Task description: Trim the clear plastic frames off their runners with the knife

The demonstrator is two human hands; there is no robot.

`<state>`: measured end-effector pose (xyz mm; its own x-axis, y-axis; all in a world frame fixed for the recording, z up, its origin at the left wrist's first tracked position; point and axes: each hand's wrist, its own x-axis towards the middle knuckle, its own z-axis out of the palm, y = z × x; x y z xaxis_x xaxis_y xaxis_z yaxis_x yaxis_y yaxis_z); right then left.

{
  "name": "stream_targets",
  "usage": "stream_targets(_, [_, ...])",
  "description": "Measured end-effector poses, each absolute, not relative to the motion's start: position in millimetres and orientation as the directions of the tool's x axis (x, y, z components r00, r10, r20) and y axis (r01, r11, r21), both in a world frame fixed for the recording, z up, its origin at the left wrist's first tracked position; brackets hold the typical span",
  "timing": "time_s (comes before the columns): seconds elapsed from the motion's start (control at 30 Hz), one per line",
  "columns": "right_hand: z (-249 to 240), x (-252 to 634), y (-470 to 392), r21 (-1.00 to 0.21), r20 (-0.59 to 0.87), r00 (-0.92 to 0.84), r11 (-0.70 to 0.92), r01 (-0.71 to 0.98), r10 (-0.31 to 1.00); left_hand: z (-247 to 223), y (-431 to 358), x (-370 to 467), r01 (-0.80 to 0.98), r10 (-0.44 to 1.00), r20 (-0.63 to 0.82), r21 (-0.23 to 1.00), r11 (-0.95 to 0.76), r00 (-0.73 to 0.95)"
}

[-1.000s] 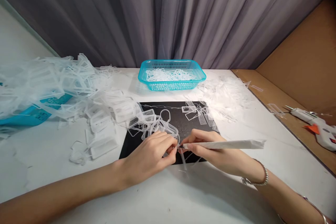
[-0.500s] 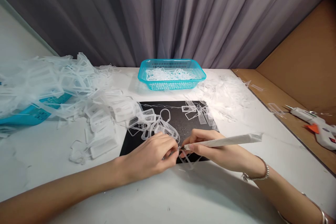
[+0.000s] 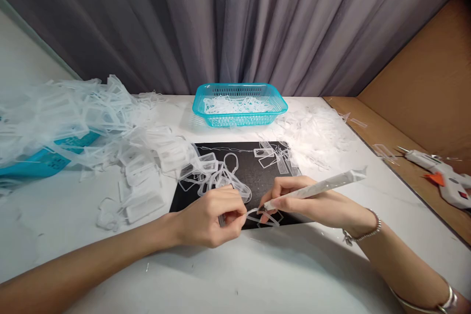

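My left hand [image 3: 217,216] is closed in a pinch on a thin, clear plastic strip [image 3: 252,211] above the front of the black mat [image 3: 253,179]. Pen-fashion, my right hand [image 3: 305,202] grips a slim tool with a white wrapped handle [image 3: 320,185]. Its short dark tip meets the strip's right end, though my fingers partly hide that spot; the exact kind of tool cannot be made out. Under the right fingertips lie clear rectangular plastic frames [image 3: 270,221]. Behind my left hand, a tangle of translucent plastic loops and frames [image 3: 224,179] rests on the mat.
A blue basket [image 3: 239,118] holding white pieces stands at the back. Large heaps of translucent frames [image 3: 91,108] cover the left side, partly over a blue sheet. More clear scraps [image 3: 312,130] lie at the back right. A glue gun [image 3: 441,171] sits at the right edge.
My hands have moved slightly apart, exposing the strip between them. The right hand and tool have tilted a little upward at the back end. My left hand has turned a little.
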<state>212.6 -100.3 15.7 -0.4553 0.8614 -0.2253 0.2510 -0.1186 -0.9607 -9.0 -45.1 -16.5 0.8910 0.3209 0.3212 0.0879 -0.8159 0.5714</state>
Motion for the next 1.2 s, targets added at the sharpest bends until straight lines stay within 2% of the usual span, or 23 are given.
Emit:
stream_targets(0.17, [15.7,217.8,-99.2,-0.982,-0.167,-0.477,-0.104,0.154,0.863,-12.0,-42.9,-8.3,0.026,0.327,0.400,0.598,-0.801,0.856])
stream_targets(0.43, [17.1,221.7,-99.1,-0.978,-0.154,-0.464,-0.069,0.195,0.872,-9.7,-43.0,-9.4,-0.015,0.297,0.455,0.565,-0.825,0.840])
stream_targets(0.53, [16.1,216.6,-102.6,-0.963,-0.150,-0.476,-0.020,0.267,0.867,-13.2,-43.4,-10.0,0.008,0.295,0.408,0.575,-0.818,0.864])
stream_targets(0.77, [12.1,206.4,-108.9,-0.915,-0.154,-0.469,0.054,0.401,0.870,-23.1,-47.5,-9.8,0.227,0.373,0.176,0.542,-0.810,0.911])
stream_targets(0.93, [11.5,206.4,-106.9,-0.927,-0.249,-0.477,-0.064,0.370,0.843,-25.7,-48.6,-8.3,0.223,0.351,0.199,0.476,-0.851,0.915])
stream_targets(1.03, [7.9,204.0,-105.3,-0.943,-0.288,-0.443,-0.171,0.286,0.849,-27.5,-50.2,-7.7,0.209,0.336,0.259,0.417,-0.885,0.906])
stream_targets(1.1, [4.7,202.0,-104.6,-0.950,-0.311,-0.435,-0.264,0.166,0.845,-28.8,-51.8,-7.5,0.202,0.315,0.320,0.341,-0.918,0.893])
stream_targets(1.2, [0.9,200.1,-104.0,-0.909,-0.362,-0.444,-0.415,-0.025,0.819,-30.4,-54.0,-7.4,0.186,0.230,0.437,0.141,-0.972,0.870])
